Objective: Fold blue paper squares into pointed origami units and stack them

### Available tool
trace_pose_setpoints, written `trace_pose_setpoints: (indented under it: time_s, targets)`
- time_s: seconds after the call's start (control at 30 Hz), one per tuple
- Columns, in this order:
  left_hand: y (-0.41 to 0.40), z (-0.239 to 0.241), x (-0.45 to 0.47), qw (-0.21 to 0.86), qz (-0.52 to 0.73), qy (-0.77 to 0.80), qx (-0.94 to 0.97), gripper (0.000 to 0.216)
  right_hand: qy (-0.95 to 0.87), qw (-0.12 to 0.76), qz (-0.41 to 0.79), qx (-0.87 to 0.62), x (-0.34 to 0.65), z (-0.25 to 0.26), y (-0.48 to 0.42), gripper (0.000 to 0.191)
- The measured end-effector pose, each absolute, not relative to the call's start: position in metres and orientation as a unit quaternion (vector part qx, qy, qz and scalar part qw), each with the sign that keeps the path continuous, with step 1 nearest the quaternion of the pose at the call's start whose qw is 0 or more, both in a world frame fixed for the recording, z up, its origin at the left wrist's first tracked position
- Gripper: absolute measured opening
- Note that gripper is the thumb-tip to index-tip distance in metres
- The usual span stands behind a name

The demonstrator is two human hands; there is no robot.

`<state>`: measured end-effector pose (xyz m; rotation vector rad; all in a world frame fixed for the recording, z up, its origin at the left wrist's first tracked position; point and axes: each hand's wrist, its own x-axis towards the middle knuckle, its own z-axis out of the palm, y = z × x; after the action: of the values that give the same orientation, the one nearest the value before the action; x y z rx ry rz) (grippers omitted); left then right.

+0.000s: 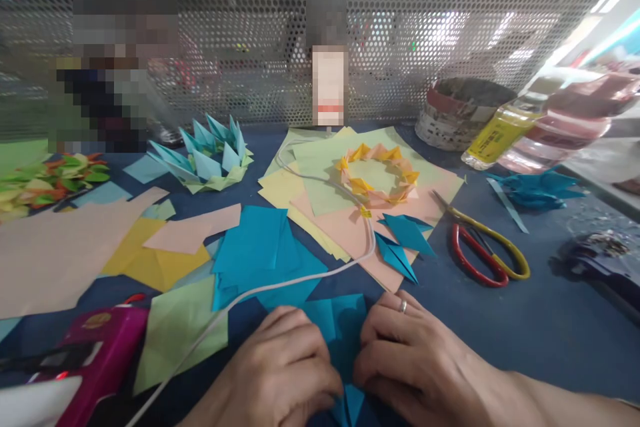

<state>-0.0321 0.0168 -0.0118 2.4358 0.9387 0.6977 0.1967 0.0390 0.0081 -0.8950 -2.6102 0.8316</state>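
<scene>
A blue paper sheet (343,320) with creases lies at the near edge, between my two hands. My left hand (287,370), fingers curled, presses on its left side. On its right side my right hand (400,350), with a ring on one finger, also has its fingers bent onto the paper. The fingertips of both hands are partly hidden. Just beyond lies a stack of blue paper (255,240), and to the right are folded blue pieces (407,233). A ring of yellow and peach folded paper (377,173) rests on pale sheets.
Scissors (487,247) with red and yellow handles lie at right. A white cable (300,277) crosses the table. A magenta device (100,353) is at near left, a light-blue paper crown (210,153) behind. Bottles (505,130) and a round container (457,113) stand before a perforated metal screen (240,27).
</scene>
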Motion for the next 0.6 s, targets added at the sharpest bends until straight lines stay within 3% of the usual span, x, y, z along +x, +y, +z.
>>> trace_pose_setpoints:
  time_s: [0.2,0.4,0.6]
  targets:
    - [0.010,-0.015,-0.027,0.158,0.284,0.391,0.861,0.017,-0.897,0.119,0.303,-0.300,0.197,0.005,0.042,0.018]
    - [0.005,-0.023,-0.022,0.127,0.283,0.391,0.867,0.026,-0.893,0.105,0.301,-0.318,0.196,0.006,0.036,0.020]
    - [0.001,-0.024,-0.020,-0.065,0.309,0.351,0.881,0.035,-0.883,0.131,0.311,-0.327,0.196,0.006,0.037,0.015]
